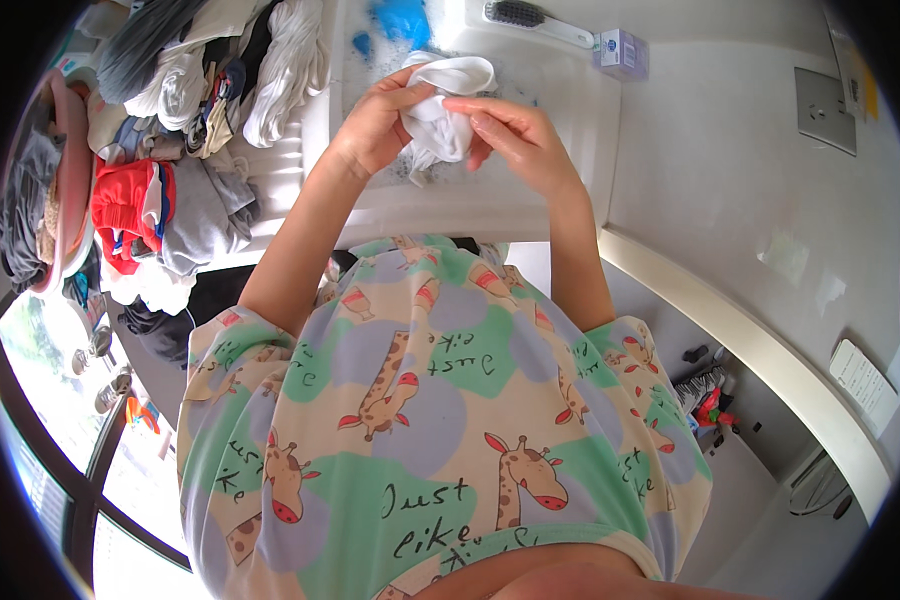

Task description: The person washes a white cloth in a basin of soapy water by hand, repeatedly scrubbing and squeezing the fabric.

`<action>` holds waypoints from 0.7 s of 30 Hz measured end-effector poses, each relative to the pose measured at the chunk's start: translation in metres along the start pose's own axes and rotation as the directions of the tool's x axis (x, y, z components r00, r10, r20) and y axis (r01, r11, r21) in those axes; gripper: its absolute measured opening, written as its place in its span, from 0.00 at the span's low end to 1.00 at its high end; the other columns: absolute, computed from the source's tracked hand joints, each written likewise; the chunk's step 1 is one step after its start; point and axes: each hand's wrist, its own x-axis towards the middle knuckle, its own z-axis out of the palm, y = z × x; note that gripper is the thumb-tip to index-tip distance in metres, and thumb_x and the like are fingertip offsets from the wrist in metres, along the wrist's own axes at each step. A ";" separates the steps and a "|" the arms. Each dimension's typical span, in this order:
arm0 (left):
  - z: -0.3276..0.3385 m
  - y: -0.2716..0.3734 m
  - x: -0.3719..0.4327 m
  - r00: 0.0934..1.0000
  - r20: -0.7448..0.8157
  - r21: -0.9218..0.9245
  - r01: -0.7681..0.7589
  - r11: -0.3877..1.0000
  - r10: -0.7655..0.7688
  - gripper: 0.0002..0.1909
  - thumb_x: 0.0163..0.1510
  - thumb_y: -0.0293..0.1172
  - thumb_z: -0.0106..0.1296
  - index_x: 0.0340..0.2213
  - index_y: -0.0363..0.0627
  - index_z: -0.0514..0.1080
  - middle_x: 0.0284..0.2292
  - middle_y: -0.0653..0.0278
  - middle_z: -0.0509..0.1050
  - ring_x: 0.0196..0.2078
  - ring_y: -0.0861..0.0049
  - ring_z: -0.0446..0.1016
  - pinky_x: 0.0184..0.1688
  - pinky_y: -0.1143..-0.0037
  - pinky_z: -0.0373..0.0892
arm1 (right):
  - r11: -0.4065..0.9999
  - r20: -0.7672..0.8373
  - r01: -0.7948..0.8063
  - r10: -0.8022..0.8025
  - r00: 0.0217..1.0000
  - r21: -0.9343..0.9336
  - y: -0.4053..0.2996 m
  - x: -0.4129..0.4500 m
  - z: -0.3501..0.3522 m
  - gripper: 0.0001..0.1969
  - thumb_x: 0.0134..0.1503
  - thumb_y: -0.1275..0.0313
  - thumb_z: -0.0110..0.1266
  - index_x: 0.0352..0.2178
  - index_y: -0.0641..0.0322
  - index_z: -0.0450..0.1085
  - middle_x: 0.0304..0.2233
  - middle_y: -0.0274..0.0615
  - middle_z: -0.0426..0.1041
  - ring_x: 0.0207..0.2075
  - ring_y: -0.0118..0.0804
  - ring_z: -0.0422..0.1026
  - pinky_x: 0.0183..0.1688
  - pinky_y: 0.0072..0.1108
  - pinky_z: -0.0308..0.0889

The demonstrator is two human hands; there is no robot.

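Note:
A bunched white cloth (442, 120), wet-looking, is held up over a white laundry sink (495, 202). My left hand (379, 120) grips its left side, with the thumb on top. On the right side, my right hand (521, 142) holds the cloth's edge, its index finger lying across the fabric. Part of the cloth hangs down toward the sudsy water (379, 75) in the basin. Wet skin shines on my right fingers. Beyond the cloth, a bright blue item (401, 21) lies in the suds; its kind is unclear.
A scrub brush (540, 22) and a purple-and-white box (621, 55) rest on the sink's right rim. Piled clothes, including a red garment (124, 199) and a grey one (202, 214), cover the ribbed washboard side (277, 180). A pink basin (76, 165) with clothes stands far left.

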 end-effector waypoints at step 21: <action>0.001 0.101 -0.024 0.979 0.160 0.897 -0.198 0.396 0.126 0.15 0.47 0.29 0.55 0.38 0.38 0.75 0.31 0.61 0.78 0.32 0.80 0.73 0.39 0.79 0.68 | 0.649 -0.667 0.656 -0.294 0.684 0.386 -0.070 -0.006 -0.084 0.09 0.55 0.74 0.49 0.36 0.69 0.71 0.36 0.46 0.74 0.42 0.44 0.73 0.44 0.37 0.69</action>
